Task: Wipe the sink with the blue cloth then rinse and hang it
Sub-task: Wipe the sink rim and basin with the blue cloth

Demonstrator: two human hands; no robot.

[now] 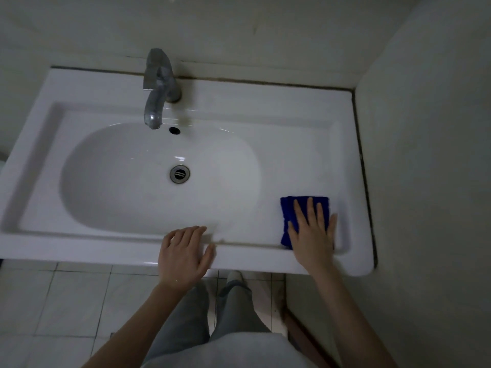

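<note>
Right hand (312, 232) flat, fingers straight, over half the blue cloth (287, 211); left hand (183, 256) loose on sink rim (106, 251).

Dim, greyish light falls on the plain pale back wall (239, 27) — a side wall (425, 155) meets it at its right end, a dark stained seam (265, 82) runs along its foot, and well in front of it lies a floor (66, 301) of pale square tiles with dark grout.

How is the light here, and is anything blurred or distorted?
Head view: dim, grey light; small glare by the drain and on the faucet tip; right hand on the blue cloth slightly blurred; wide lens seems to bow the sink rim.
</note>
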